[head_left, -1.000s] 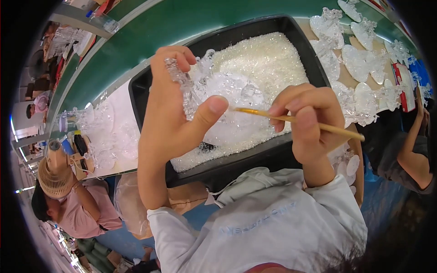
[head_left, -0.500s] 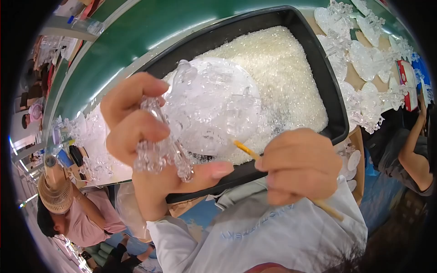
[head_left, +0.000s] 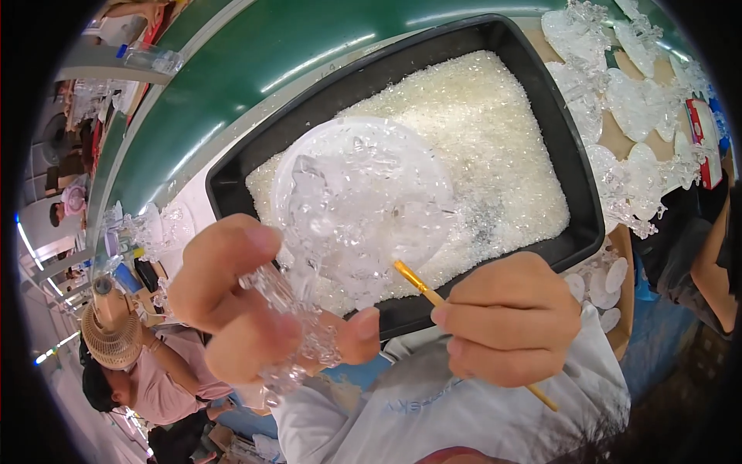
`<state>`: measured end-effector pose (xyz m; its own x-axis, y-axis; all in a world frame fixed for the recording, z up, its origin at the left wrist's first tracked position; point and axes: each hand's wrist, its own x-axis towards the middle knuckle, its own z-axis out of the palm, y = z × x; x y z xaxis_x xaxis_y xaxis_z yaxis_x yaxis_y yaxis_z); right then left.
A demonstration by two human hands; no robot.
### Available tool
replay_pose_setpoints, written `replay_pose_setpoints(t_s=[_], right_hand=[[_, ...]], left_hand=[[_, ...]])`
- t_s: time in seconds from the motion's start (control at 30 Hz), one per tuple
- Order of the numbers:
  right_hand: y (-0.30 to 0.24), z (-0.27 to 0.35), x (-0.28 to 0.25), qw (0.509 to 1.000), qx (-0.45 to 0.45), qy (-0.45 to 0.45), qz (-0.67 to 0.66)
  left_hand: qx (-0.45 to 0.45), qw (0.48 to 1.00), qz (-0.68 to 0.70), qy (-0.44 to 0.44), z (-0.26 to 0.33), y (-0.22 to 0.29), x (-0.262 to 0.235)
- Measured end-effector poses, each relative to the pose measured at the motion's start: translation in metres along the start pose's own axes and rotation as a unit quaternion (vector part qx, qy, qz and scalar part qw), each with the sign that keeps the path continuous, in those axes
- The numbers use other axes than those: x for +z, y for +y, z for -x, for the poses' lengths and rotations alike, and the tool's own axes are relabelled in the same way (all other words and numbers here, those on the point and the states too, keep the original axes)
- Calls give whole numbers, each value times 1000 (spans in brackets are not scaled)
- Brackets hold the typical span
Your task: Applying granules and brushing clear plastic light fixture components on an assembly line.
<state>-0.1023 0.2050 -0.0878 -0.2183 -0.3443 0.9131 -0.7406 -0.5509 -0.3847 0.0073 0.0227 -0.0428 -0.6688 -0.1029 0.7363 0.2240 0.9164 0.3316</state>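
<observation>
Both hands work over a black tray, one holding a clear ornament, the other a small brush.

Largest is the black tray (head_left: 576,185), filling the upper middle of the frame, its floor covered with white crystal grains (head_left: 495,139). Next, the clear ornament (head_left: 363,201) at centre — a round disc on a knobbly stem, gripped by the left hand (head_left: 247,309) at lower left. Right hand (head_left: 506,321), lower right, pinches a thin yellow brush (head_left: 413,280) — its tip touching the disc's lower edge.
</observation>
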Motion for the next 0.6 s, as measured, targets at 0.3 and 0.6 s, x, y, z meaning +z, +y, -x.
replay_pose_setpoints(t_s=[0.3, 0.6], right_hand=[[5, 1, 0, 999, 38, 6, -5], [2, -1, 0, 997, 78, 8, -25]], left_hand=[[102, 993, 60, 15, 0, -13, 7], [155, 985, 76, -5, -2, -16, 9]])
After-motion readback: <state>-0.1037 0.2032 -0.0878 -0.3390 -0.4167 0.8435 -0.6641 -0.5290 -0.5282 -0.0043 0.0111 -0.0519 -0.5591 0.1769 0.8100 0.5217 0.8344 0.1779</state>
